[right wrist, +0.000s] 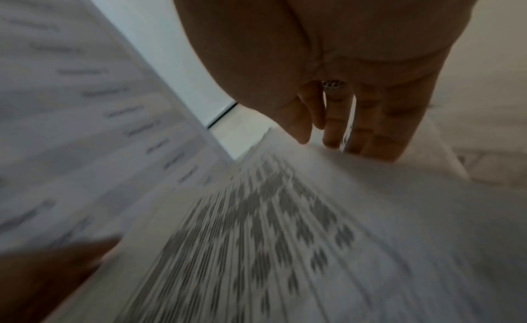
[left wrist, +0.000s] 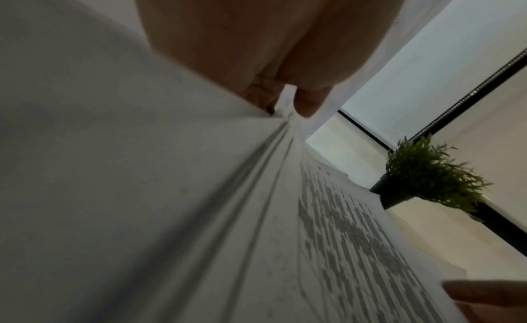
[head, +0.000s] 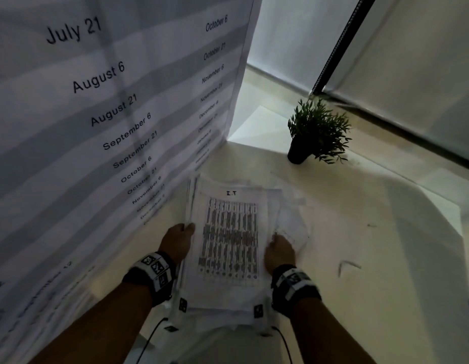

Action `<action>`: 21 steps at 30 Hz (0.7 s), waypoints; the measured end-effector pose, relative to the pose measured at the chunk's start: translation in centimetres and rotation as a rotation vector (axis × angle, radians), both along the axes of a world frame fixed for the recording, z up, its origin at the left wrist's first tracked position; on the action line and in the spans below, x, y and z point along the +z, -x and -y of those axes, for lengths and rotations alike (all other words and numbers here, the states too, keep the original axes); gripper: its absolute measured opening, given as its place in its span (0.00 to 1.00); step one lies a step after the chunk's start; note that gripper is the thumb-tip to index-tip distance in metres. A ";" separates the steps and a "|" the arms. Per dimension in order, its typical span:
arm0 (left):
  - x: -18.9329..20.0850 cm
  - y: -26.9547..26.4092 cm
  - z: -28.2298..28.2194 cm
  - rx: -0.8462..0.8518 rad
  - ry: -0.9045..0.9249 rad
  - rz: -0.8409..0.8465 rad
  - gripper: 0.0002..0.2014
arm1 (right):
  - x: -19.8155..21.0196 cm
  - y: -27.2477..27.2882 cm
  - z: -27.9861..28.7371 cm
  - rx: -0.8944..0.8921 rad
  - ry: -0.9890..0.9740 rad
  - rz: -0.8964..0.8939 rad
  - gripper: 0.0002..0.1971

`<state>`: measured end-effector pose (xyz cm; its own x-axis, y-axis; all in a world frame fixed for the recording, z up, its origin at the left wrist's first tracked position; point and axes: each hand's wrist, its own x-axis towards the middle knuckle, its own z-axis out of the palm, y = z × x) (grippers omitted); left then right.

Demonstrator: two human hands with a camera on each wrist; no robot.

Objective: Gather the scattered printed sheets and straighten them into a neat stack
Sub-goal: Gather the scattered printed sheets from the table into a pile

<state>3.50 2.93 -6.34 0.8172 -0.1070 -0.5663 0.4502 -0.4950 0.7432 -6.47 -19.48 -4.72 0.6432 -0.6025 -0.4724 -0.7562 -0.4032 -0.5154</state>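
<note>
A stack of printed sheets lies on the white table, its top page filled with dark rows of print. My left hand pinches the stack's left edge, thumb on top and fingers under the fanned page edges. My right hand is at the stack's right edge, its fingers straight and pressed down against the paper. Several loose sheets stick out askew to the right of the stack, beyond that hand.
A very large sheet printed with dates stands up along the left, close to my left arm. A small potted plant in a black pot sits at the back right. The table's edge runs along the right.
</note>
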 end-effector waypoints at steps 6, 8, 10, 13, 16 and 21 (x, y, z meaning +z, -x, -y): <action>-0.4 0.4 0.4 -0.105 -0.006 0.144 0.14 | -1.1 1.2 -1.1 -0.029 0.098 -0.096 0.28; 1.0 -0.2 -0.5 -0.072 0.046 0.217 0.15 | -1.5 2.0 0.0 -0.235 0.078 -0.146 0.35; 3.1 -0.7 -1.4 -0.038 0.062 0.305 0.17 | -1.6 2.6 0.3 -0.264 0.052 -0.180 0.42; 6.6 -1.0 -2.6 0.005 0.023 0.443 0.14 | -2.1 2.0 0.0 -0.258 0.084 -0.246 0.57; 9.1 -1.1 -2.9 0.021 -0.008 0.506 0.12 | -2.3 1.1 -0.5 -0.274 0.097 -0.271 0.68; 9.8 -1.2 -3.6 0.066 0.000 0.499 0.16 | -2.6 -0.1 -0.1 -0.320 0.098 -0.045 0.65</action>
